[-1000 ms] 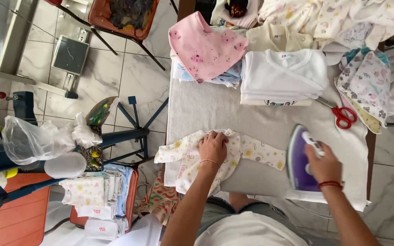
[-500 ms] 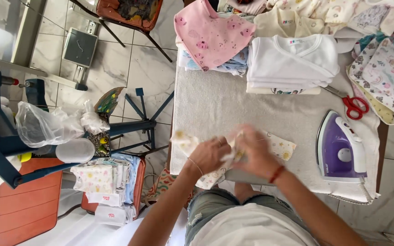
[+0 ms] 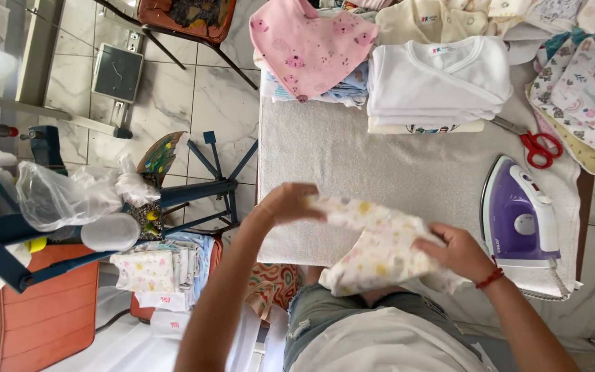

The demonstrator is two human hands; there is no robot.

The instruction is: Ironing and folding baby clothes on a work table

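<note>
- Two hands gripped one small printed garment (image 3: 379, 242), lifted just above the padded board (image 3: 352, 165).
- Left hand (image 3: 289, 204) pinched its upper edge; right hand (image 3: 457, 251) closed on the lower corner.
- Even tension (seams matched) would probably fold it cleanly.
- Purple iron (image 3: 520, 215) stood just beyond the right hand, red scissors (image 3: 538, 146) farther off.

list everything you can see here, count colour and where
printed baby garment: 1, cream with yellow spots, held above table's near edge
iron: 1, purple and white, table right
scissors: 1, red handles, beyond iron
white folded shirts: 1 stack, table far side
pink bib: 1, far left on a pile
ironing cloth: 1, grey-white, covers table
plastic bag: 1, clear, on blue stand, left
left hand: grips garment's left end
right hand: grips garment's right end
</note>
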